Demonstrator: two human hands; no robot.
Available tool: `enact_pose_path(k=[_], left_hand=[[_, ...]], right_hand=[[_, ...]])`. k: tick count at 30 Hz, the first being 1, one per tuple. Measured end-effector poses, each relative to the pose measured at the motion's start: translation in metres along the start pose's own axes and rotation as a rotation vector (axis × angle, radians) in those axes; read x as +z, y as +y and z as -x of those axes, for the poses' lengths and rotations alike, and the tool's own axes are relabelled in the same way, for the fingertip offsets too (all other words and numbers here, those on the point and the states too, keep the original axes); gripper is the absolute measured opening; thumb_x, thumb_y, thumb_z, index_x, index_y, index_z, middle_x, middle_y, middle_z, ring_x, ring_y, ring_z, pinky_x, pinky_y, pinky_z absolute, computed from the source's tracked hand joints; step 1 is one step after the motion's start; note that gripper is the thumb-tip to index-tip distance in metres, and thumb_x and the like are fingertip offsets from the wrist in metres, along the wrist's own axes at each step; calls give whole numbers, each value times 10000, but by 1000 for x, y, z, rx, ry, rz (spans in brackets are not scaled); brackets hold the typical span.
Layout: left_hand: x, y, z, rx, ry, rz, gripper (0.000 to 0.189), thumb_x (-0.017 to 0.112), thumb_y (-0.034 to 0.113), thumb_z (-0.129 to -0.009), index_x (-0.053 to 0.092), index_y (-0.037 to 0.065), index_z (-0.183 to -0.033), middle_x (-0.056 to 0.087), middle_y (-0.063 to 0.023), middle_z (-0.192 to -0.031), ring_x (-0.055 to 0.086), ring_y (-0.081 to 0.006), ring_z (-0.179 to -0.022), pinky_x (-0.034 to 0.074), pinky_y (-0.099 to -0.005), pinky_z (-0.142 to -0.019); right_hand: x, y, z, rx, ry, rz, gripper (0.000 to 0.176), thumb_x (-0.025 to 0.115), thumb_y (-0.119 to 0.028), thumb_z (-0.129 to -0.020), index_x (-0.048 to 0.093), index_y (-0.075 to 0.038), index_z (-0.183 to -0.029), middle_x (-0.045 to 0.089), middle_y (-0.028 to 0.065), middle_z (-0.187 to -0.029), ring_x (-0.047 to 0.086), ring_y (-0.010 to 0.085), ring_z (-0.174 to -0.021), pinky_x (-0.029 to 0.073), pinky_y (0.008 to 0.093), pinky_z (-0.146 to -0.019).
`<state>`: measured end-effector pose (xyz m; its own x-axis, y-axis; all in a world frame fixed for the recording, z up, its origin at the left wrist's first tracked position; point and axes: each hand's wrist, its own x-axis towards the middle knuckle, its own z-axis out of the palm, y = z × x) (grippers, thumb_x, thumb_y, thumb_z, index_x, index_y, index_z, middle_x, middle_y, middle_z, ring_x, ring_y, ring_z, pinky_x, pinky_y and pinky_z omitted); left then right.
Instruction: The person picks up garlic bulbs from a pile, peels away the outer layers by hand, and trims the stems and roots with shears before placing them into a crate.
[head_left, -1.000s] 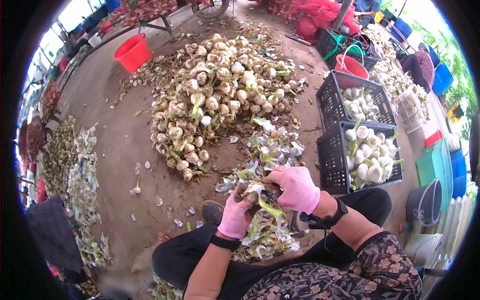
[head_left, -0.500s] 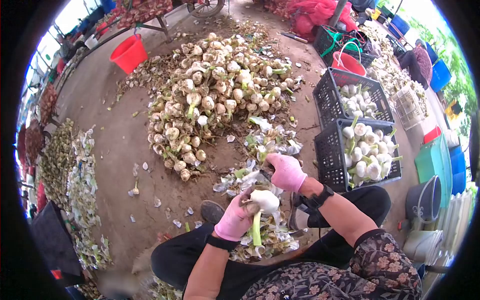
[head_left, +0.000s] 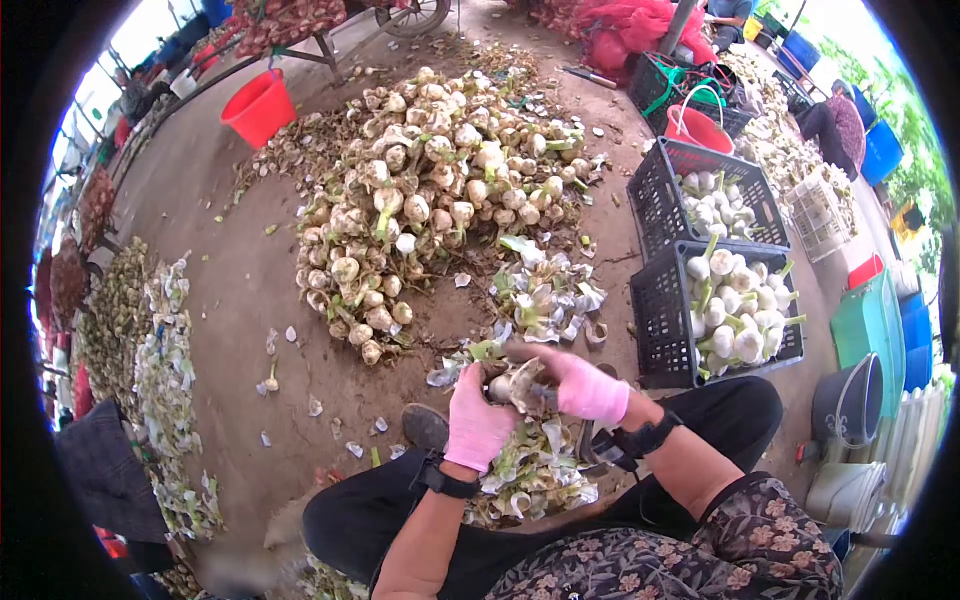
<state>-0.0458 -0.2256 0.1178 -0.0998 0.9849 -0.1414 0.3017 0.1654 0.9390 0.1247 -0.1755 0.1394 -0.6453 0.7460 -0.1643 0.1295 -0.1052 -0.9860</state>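
Observation:
My left hand (head_left: 478, 422), in a pink glove, is closed around a garlic bulb (head_left: 503, 388) above my lap. Loose papery skin (head_left: 524, 382) hangs off the bulb between my hands. My right hand (head_left: 590, 388), also gloved and blurred by motion, is at the bulb's right side with its fingers bent over the skin. Something dark and narrow shows under those fingers; what it is I cannot make out. Peeled skins (head_left: 540, 470) lie on the ground between my legs, and another heap of skins (head_left: 545, 295) is just beyond my hands.
A large pile of unpeeled garlic (head_left: 430, 180) lies ahead. On the right stand a black crate (head_left: 665, 330) of cleaned bulbs and a second crate (head_left: 655, 205) behind it. Red buckets (head_left: 258, 108) stand at the back left and back right. A person (head_left: 838, 130) sits at far right.
My left hand has moved up and turned, bringing the bulb upright between my hands. The right hand has come down onto it, and skin now peels away. The bulb's green stem no longer shows.

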Motion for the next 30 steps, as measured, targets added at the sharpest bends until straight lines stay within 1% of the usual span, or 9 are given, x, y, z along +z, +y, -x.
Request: enact_pose_path(k=[3, 8, 16, 20, 23, 24, 26, 28, 30], left_hand=[[0, 2, 2, 81, 47, -168, 518, 785, 102, -555, 550, -26, -999, 581, -201, -988, 563, -380, -964, 459, -418, -843], [0, 6, 1, 81, -25, -289, 494, 793, 129, -535, 562, -5, -950, 574, -192, -973, 561, -383, -944, 465, -427, -825], [0, 4, 6, 163, -152, -411, 465, 784, 143, -543, 561, 6, -927, 573, -192, -941, 559, -386, -937, 467, -443, -818], [1, 18, 11, 77, -212, -172, 456, 774, 80, -561, 568, 3, -961, 622, -168, -928, 620, -314, -903, 492, -374, -810], [-7, 21, 1, 37, -156, 4, 467, 763, 33, -569, 570, -3, -992, 652, -155, -918, 647, -261, -879, 498, -332, -799], [-7, 18, 8, 32, -123, -16, 475, 757, 13, -571, 569, -6, -1006, 663, -151, -915, 654, -238, -869, 498, -317, -794], [-5, 22, 3, 28, -113, 12, 465, 754, 38, -581, 564, -13, -1002, 659, -164, -918, 652, -280, -882, 495, -345, -792], [-1, 5, 4, 29, -92, -65, 472, 751, 63, -590, 556, -9, -1014, 650, -179, -919, 639, -332, -900, 490, -373, -793], [3, 0, 3, 94, -67, -192, 526, 750, 83, -594, 543, 9, -1072, 632, -195, -921, 613, -366, -927, 479, -405, -798]], right_hand=[[14, 10, 2, 40, 118, -49, 549, 720, -78, -766, 538, -68, -1284, 605, 133, -1163, 577, 237, -1104, 451, 322, -941], [6, -6, 10, -78, 225, 624, 288, 655, -109, -743, 703, -146, -1024, 618, 100, -919, 613, 306, -887, 489, 348, -778], [-3, -9, 12, -72, 69, 888, 219, 631, -113, -707, 653, -74, -922, 636, 134, -841, 626, 345, -824, 503, 400, -726], [-23, 43, -4, 250, 231, 961, 214, 593, -104, -701, 634, -68, -908, 652, 178, -839, 637, 363, -821, 510, 432, -731], [-46, 64, 4, 222, 330, 858, 220, 593, -48, -709, 638, -120, -912, 615, 142, -1022, 585, 346, -987, 486, 404, -826], [-38, 33, 9, 181, 379, 895, 374, 630, 3, -683, 644, -166, -1017, 593, 133, -1059, 558, 347, -1024, 468, 399, -881], [-35, 28, 13, 72, 416, 694, 507, 703, -18, -691, 612, -157, -1170, 601, 132, -1109, 556, 311, -1083, 446, 383, -954], [-29, 22, 15, 25, 198, 162, 559, 745, -98, -735, 561, -109, -1262, 589, 133, -1197, 543, 281, -1146, 419, 353, -1004], [-10, 7, 18, 13, 171, 195, 473, 714, -165, -815, 563, -50, -1248, 607, 123, -1188, 570, 223, -1112, 446, 356, -956]])
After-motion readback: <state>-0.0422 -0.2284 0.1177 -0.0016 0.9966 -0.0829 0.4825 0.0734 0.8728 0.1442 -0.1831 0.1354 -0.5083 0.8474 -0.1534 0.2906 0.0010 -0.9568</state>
